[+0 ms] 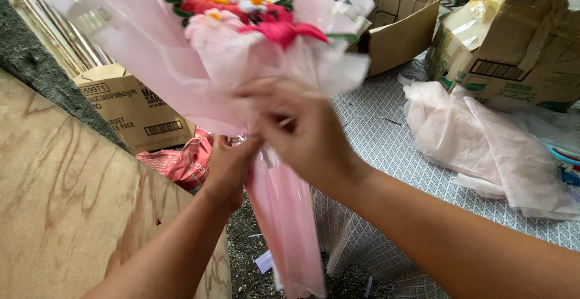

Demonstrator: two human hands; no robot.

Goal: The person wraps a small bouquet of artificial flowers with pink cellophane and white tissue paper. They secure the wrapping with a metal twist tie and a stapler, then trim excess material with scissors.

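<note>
A bouquet (241,39) of pink and red flowers, wrapped in soft pink paper, is held up in the middle of the view. The left hand (226,166) grips the wrap tight at its narrow neck. The right hand (299,133) is just beside it, fingers pinched on the wrap at the same spot. To the right is a table with a patterned cloth (374,136). Loose pink paper (483,148) lies on it. Cardboard boxes (519,45) sit far behind. A plywood board (66,202) stands near left.
</note>
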